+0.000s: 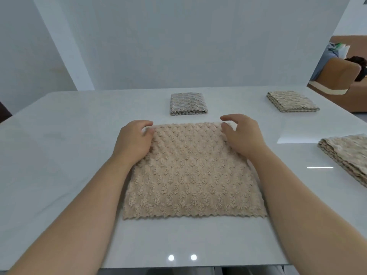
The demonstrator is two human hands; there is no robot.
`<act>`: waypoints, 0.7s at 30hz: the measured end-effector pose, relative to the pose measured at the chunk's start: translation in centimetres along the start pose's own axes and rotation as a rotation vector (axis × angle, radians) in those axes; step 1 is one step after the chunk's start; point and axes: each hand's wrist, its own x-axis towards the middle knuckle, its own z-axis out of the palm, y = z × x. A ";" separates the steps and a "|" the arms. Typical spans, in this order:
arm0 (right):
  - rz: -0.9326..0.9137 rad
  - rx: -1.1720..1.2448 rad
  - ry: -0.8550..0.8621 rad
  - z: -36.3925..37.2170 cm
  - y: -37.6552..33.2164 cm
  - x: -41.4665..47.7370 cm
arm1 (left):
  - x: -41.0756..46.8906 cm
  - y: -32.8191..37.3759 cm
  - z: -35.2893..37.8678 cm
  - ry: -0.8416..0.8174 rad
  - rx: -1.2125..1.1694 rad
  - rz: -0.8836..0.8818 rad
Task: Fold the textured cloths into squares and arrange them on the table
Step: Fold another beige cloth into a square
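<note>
The beige cloth (190,171) lies spread flat on the white table (59,139) in the middle of the frame, its zigzag hem towards the bottom. Both hands are at its upper corners. The left hand (133,141) has its grip closed: thumb and curled fingers pinch the upper-left corner. The right hand (242,135) is curled over the upper-right corner, but its grip looks a little open, with the thumb on the pile, the forefinger arched above it, and a gap between them.

That unevenness is the main risk, in my judgement. If the left corner is lifted before the right is truly caught, the cloth would probably skew, the edges would not meet, and the result would not be a square. The table looks glossy, so the whole cloth may also slide towards the bottom of the frame instead of folding. The thick pile may let a shallow pinch slip.

No container is in view. Finished pieces sit bare on the table: a grey folded cloth (188,104) at upper centre and a tan folded cloth (292,101) at upper right, well apart. A pile of cloths (347,155) lies at the right edge; I cannot tell how many it holds.
</note>
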 end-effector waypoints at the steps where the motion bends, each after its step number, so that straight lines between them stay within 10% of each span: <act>1: 0.016 -0.012 0.025 0.2 0.4 -0.1 | 0.0 -0.3 0.0 0.021 -0.008 -0.023; 21: -0.008 -0.234 -0.071 2.2 2.8 1.3 | 1.1 -1.8 1.9 -0.130 0.061 0.038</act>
